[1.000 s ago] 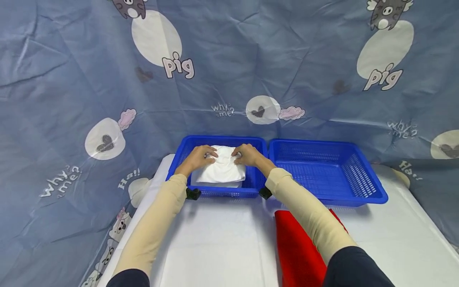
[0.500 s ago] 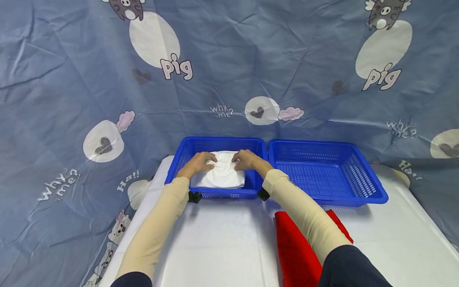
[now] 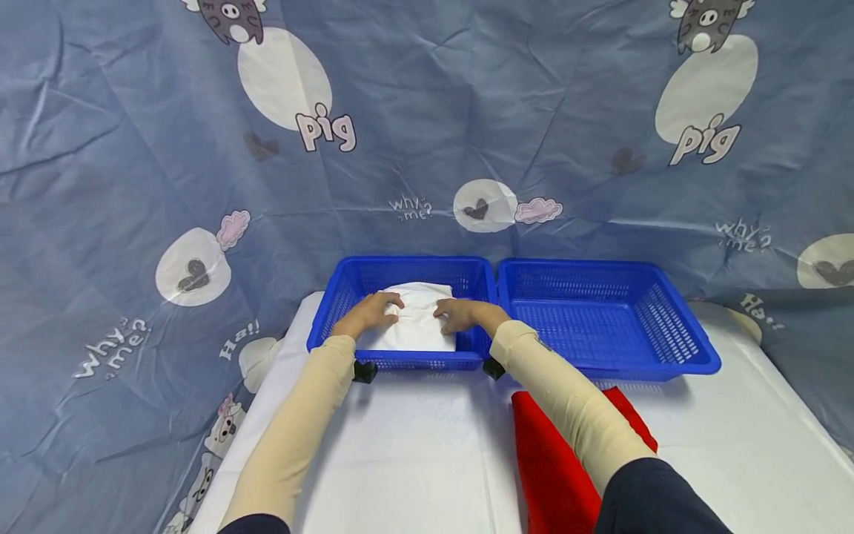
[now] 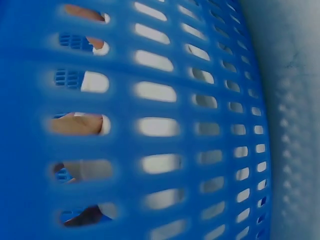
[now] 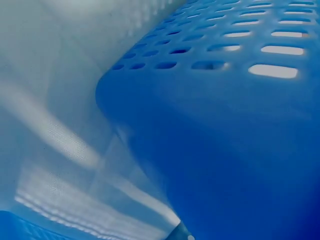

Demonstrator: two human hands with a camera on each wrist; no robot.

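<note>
A folded white cloth lies flat in the left blue plastic basket. On the cloth's left side my left hand rests with thumb and fingers spread apart. My right hand touches its right side, fingertips bent down toward the fabric and thumb apart. The basket's slotted wall fills the left wrist view, with bits of fingers and white cloth showing through the slots. In the right wrist view the outer basket wall hides the hand.
Another blue basket stands close on the right with its bottom showing. Folded red cloth lies on the white-covered table, partly under my right forearm. A blue printed curtain hangs behind both baskets.
Both hands have come down and slightly nearer with the white cloth, which now lies flatter and lower in the left basket. The right hand has shifted a little toward the near side.
</note>
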